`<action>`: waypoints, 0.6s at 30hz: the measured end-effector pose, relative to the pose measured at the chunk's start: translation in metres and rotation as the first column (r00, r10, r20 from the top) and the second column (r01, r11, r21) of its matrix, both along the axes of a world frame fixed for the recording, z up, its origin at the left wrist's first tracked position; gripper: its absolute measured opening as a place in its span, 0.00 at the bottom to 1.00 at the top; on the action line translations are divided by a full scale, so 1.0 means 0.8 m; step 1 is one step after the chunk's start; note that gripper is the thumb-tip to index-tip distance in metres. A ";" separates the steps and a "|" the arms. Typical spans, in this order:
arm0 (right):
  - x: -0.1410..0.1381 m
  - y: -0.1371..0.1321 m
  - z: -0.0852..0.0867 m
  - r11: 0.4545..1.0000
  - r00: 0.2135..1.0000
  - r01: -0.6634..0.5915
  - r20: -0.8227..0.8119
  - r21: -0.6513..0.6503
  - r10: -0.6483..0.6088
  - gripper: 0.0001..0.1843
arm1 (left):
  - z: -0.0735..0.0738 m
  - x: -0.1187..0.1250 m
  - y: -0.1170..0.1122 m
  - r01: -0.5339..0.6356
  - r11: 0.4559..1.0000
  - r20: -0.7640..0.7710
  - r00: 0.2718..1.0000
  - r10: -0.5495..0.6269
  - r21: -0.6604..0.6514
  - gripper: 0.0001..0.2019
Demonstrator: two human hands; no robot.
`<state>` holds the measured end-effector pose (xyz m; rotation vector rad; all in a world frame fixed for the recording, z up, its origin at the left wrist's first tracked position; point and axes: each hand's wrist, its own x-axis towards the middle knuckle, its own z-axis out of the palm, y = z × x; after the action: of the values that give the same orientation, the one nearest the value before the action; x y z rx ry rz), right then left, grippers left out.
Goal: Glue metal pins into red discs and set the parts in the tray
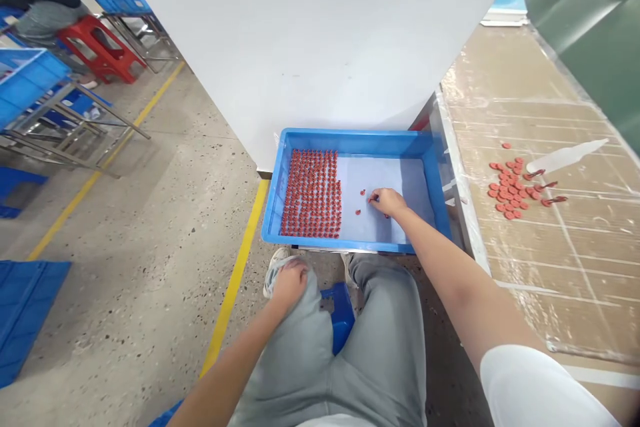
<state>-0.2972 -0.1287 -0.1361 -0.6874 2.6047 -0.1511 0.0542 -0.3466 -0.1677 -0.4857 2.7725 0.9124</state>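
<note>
The person's right hand (387, 202) reaches into a blue plastic tray (357, 137) and is pinched closed, fingertips together on a tiny piece (373, 199) that is too small to make out clearly. The tray sits on a pale liner (385, 177), and small red pieces (311, 193) stand in tight rows across its left part, in the lower middle of the frame. Two loose red pieces (361, 193) lie apart from the rows, just left of the fingertips. They look light, slightly soft and rubbery, and so small that only a fingertip pinch at the edge would hold one; a careless nudge could easily knock the neighbouring rows out of line.

The left hand (293, 283) rests on the person's knee, loosely curled and holding nothing that I can see. To the right, a tabletop (560, 280) covered in clear plastic carries a loose heap of red discs (507, 190), a few dark red strips (554, 201) and a white plastic tube (565, 157). A co-worker (43, 13) sits at the upper left of the frame, near a red stool (100, 50).
</note>
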 end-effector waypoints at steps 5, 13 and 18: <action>0.001 0.000 -0.002 0.990 0.991 -0.136 -0.019 -0.045 0.136 0.14 | -0.004 0.033 -0.053 -0.173 0.971 0.068 0.980 0.186 -0.166 0.17; 0.002 -0.006 -0.018 0.981 0.984 -0.175 0.002 -0.088 0.175 0.13 | -0.035 0.022 -0.087 -0.365 0.878 0.141 0.896 0.422 -0.309 0.18; 0.007 0.002 -0.019 0.985 0.998 -0.041 -0.059 -0.165 0.032 0.20 | -0.054 0.013 -0.100 -0.376 0.869 0.169 0.880 0.444 -0.323 0.15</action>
<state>-0.2914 -0.1272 -0.1509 -0.8074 2.6529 -0.3459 0.0645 -0.4262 -0.2111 -1.1924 2.6227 0.4764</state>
